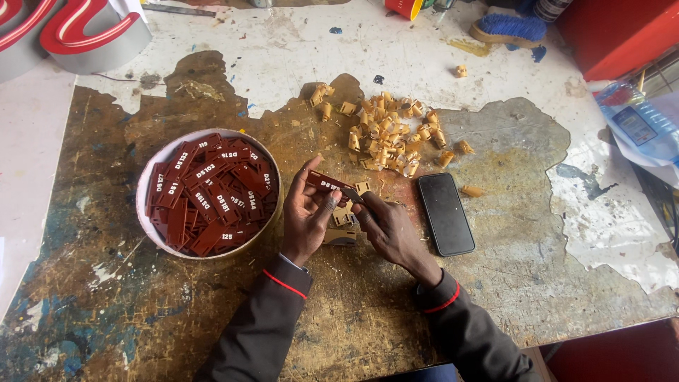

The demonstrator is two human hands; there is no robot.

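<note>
Both forearms are extended forward from the bottom edge, clad in dark sleeves with red cuff trim. The left hand point(305, 212) is held with its fingers raised and curled inward, thumb pressed toward the fingertips. The right hand point(392, 233) is angled leftward, its fingers pinched together and touching the left hand's fingertips.

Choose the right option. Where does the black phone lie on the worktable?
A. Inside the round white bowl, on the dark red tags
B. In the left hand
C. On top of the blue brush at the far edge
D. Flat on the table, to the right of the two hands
D: the black phone lies flat on the bare worktable, just right of the right hand, below the heap of curled tan strips.
</note>
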